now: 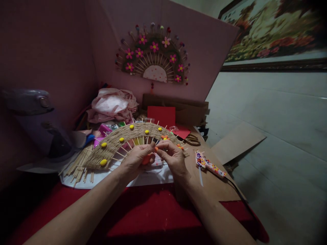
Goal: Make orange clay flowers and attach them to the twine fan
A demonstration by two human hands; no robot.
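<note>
Bare forearms rise from the bottom edge over a red cloth, meeting where two hands work close together. To the left of the left hand, a pile of thin wooden sticks lies on a white sheet; a sweep of that forearm could scatter them. Just beyond both hands stands the arched, twine-covered fan, ribbed with sticks and dotted with yellow discs. Its lower ribs come so near the knuckles that a careless push might bend one or shift the arch.

The left hand curls its thumb and fingers around an orange lump, which looks soft — too firm a squeeze would probably flatten it. Touching its fingertips, the right hand pinches a small orange piece between thumb and fingers; uneven pressure could misshape it, a loose pinch could drop it. Just past the right hand, orange petals sit on the fan's right end, where a knuckle might smudge them.

Right of that hand, a flower-patterned glue gun lies on cardboard — its cord trails toward the table edge, and a snag could drag it. Whether it is hot cannot be told.
</note>
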